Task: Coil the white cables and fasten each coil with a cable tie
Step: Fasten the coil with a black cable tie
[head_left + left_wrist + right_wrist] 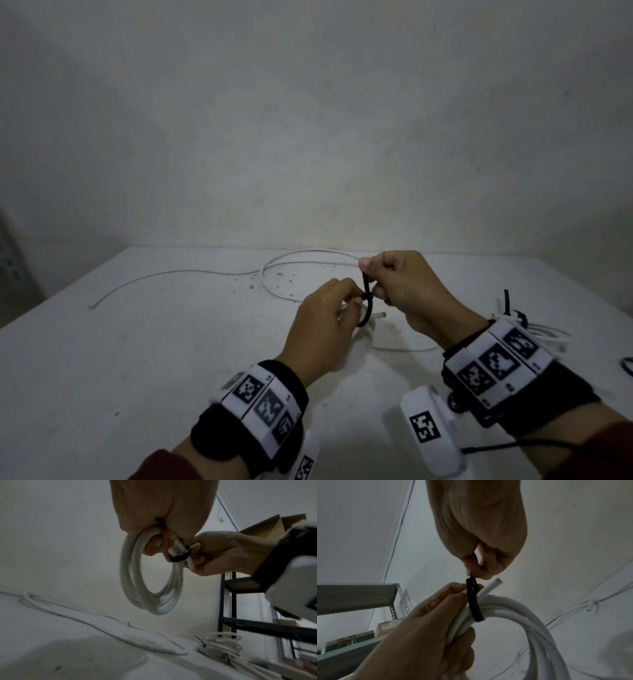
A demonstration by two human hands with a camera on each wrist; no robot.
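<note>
One black cable tie [473,601] pinched by right hand [407,287], left hand [325,329] gripping one white coil [150,577]

A white coil [150,582] of several loops hangs above the table [154,342], a black tie [473,601] looped loosely round its strands beside a cut end [489,588]. A loose cable [178,274] trails along the far edge. A tied coil [534,329] lies at the right edge.
</note>
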